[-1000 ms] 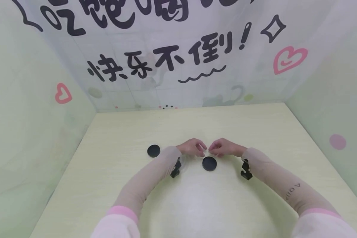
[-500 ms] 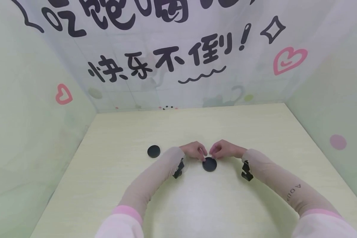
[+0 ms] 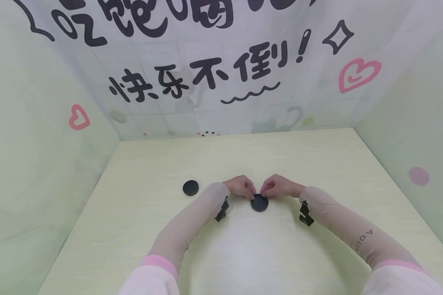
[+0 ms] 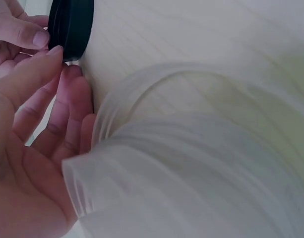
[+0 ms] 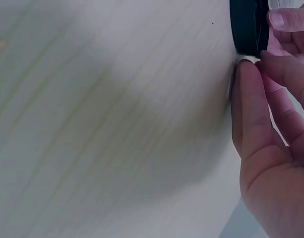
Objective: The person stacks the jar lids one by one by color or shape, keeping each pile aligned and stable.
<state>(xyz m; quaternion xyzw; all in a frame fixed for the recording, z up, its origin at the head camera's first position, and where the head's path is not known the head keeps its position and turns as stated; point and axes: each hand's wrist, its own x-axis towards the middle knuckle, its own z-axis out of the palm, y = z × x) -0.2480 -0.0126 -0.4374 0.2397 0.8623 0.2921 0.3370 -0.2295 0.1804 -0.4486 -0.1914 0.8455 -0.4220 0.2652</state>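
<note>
Both hands meeting at the far edge of the flat round black disc lying near the middle of the pale yellow-green wooden table: left hand on its left side, right hand on its right, fingertips nearly touching each other above the rim. Seen from the left wrist, thumb and forefinger tips curled against the disc's dark edge, pinching it; from the right wrist, the same sort of pinch, a fingertip laid on the disc's rim and the others bent just beneath. Disc resting flat on the table, not lifted clear as far as can be told. Off to the left, well apart from the hands, a second, smaller round black disc flat on the same table. Pale beige sleeves with pink cuffs along both forearms, a black clip-like mount under the left wrist and another under the right. Behind, a white backdrop with black characters and pink hearts.
</note>
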